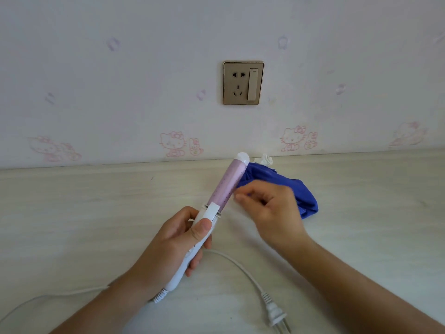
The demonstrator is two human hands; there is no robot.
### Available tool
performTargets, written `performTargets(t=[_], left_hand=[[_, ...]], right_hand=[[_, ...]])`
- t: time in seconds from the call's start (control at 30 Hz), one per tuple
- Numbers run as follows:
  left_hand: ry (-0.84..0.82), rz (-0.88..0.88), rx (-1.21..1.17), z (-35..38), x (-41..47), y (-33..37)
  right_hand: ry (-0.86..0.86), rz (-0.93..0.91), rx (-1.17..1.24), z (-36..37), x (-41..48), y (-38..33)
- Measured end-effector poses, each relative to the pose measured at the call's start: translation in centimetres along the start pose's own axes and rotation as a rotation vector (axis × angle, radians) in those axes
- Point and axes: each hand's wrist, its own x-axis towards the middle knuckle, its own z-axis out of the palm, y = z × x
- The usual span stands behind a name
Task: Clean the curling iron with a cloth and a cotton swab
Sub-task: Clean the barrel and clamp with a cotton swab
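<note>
Supporting surface [96, 213]: a pale wood-grain top that runs back to a wall papered with cartoon cats. All the task's things lie on it or are held over it.
Left hand [178, 242]: fingers wrapped round the white handle of the curling iron, thumb pressing on the clamp lever.
Right hand [269, 210]: blurred, with fingers curled in and their tips close together, over the near edge of the cloth. I cannot tell whether they pinch anything.
Curling iron [225, 186]: held by its handle. Its long axis runs from the cord end, low and left, to the rounded white tip, up and right near the wall, with the lilac barrel facing up.
Cloth [305, 196]: blue and bunched on the surface, just right of the barrel and partly hidden by the right hand.
Cord [240, 263]: white, looping from the handle's tail to the plug [274, 314], which lies loose on the surface. The wall socket [243, 83] has nothing in it.
White scrap [263, 160]: small and crumpled at the foot of the wall, just past the cloth. It is too small to identify.
Deciding relation: the barrel lies just left of the right fingertips, and the right hand is the nearer one to both barrel and cloth. The wipe probably has to come leftward onto the barrel and then run along its slanted axis while the left hand steadies it.
</note>
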Motion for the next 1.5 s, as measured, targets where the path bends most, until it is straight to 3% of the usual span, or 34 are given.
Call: performTargets(t=[0.07, 0.33, 0.53, 0.73, 0.9, 1.13, 1.3, 1.5], left_hand=[[-0.039, -0.01, 0.007, 0.0, -0.1, -0.1], [0.004, -0.047, -0.098, -0.4, 0.2, -0.6], [-0.075, -0.037, -0.07, -0.4, 0.1, -0.8], [-0.019, -0.065, -0.114, -1.0, 0.2, -0.9], [-0.076, -0.063, -0.078, -0.7, 0.0, -0.8], [-0.041, -0.094, -0.201, -1.0, 0.0, -0.4], [-0.093, -0.109, -0.181, -0.7, -0.1, -0.5], [-0.095, -0.129, -0.244, -1.2, 0.0, -0.3]], right_hand=[[0.073, 0.043, 0.019, -0.8, 0.6, 0.3], [-0.077, -0.151, -0.049, 1.3, -0.9, -0.4], [0.131, -0.028, 0.034, -0.9, 0.4, 0.0], [-0.078, -0.209, -0.057, 1.6, -1.2, -0.7], [0.165, -0.059, 0.014, -1.3, 0.5, -0.3], [-0.041, -0.266, -0.08, 1.8, -1.3, -1.0], [0.201, -0.076, 0.007, -1.5, 0.6, -0.5], [-0.026, -0.233, -0.054, 1.6, -1.5, -1.1]])
